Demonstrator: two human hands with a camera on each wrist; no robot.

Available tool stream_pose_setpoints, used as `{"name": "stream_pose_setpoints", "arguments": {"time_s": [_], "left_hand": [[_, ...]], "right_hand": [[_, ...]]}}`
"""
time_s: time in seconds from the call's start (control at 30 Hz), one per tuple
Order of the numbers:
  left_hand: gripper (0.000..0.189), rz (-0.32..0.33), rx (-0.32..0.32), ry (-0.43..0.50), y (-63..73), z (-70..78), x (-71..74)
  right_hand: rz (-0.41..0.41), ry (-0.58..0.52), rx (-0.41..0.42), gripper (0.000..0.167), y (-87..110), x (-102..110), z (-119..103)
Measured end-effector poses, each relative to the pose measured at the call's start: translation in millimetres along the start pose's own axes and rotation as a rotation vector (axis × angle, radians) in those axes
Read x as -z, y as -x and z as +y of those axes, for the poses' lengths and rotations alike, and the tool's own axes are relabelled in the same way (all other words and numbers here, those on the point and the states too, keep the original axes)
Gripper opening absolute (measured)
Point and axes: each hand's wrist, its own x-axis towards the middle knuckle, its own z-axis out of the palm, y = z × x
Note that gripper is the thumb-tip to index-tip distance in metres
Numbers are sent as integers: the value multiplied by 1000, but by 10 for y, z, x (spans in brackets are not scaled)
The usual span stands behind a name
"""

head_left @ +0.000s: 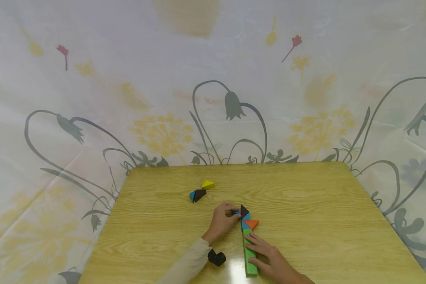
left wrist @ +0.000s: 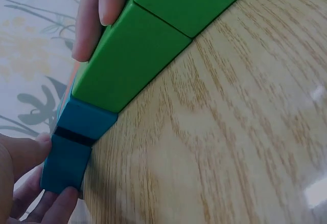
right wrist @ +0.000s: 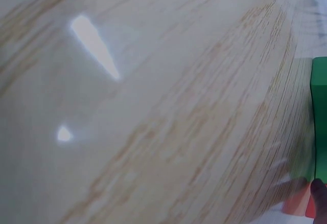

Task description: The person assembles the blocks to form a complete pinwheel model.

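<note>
Green blocks (head_left: 250,268) lie end to end in a column on the table. Above them sit a blue and an orange triangular block (head_left: 253,224), then a dark triangular block (head_left: 244,211) and a blue one (head_left: 246,217). At the top left of the column my left hand (head_left: 223,221) pinches a blue block (left wrist: 66,165) between thumb and fingers, up against the row. My right hand (head_left: 269,256) rests with extended fingers along the green blocks. The right wrist view catches a green block (right wrist: 321,121) and a fingertip at its right edge.
Farther back on the wooden table (head_left: 305,197) lie a yellow triangular block (head_left: 208,184), a dark block (head_left: 200,195) and a blue block (head_left: 192,196). A black device (head_left: 217,258) sits at my left wrist. A flower-printed curtain (head_left: 213,59) hangs behind the table.
</note>
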Motion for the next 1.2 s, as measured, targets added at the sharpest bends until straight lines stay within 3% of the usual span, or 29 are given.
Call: {"name": "stream_pose_setpoints", "arguments": {"time_s": [0.07, 0.43, 1.07, 1.2], "left_hand": [[15, 2, -27, -13, 6, -2, 2], [11, 2, -83, -13, -4, -2, -2], [10, -44, -50, -34, -13, -9, 23], [14, -45, -55, -61, -40, -20, 64]], "right_hand": [[5, -1, 1, 38, -32, 39, -98], [1, -7, -12, 38, -45, 51, -110], [28, 6, 47, 38, -42, 39, -123], [27, 13, 49, 39, -13, -11, -19]]}}
